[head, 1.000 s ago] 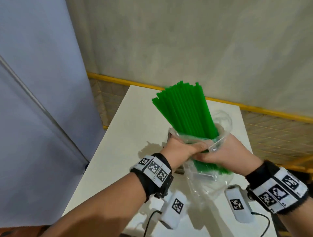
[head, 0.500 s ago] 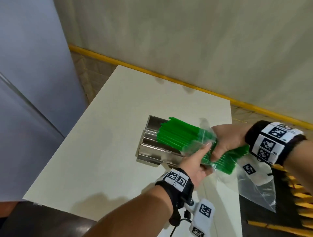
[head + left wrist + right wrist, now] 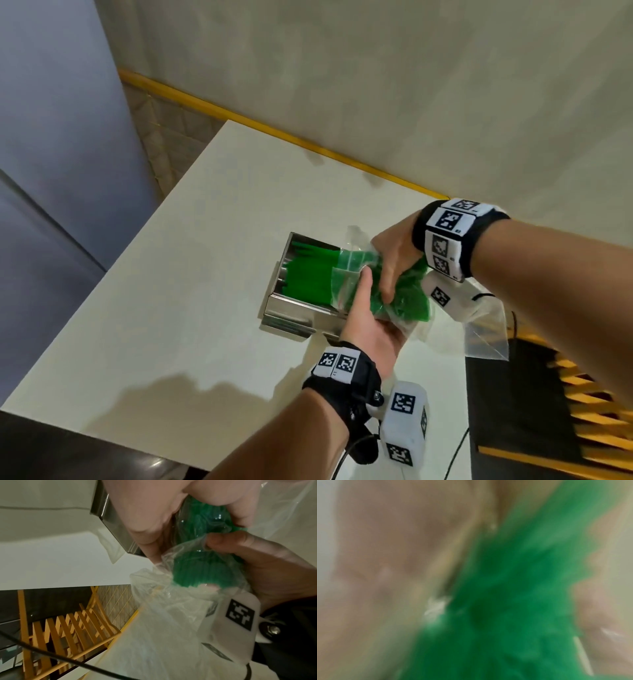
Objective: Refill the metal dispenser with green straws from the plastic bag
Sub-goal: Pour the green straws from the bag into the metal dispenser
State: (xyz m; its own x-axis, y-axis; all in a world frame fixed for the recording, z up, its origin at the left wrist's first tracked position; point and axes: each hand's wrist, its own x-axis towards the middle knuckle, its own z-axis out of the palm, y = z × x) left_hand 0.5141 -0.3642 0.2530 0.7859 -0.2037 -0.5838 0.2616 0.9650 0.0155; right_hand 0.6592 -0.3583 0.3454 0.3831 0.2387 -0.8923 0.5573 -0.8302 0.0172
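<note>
White desk (image 3: 191, 274) against a plain wall: both hands grip the plastic bag (image 3: 346, 284) of green straws (image 3: 308, 277), half-laid into the metal dispenser (image 3: 291, 317). Next, likely, sliding the bag off.

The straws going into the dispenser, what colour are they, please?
Green straws, clearest in the head view.

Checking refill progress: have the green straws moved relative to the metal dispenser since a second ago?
Yes. The green straws went from standing upright above the metal dispenser to lying down inside it, with their near ends in the plastic bag past its right end.
</note>
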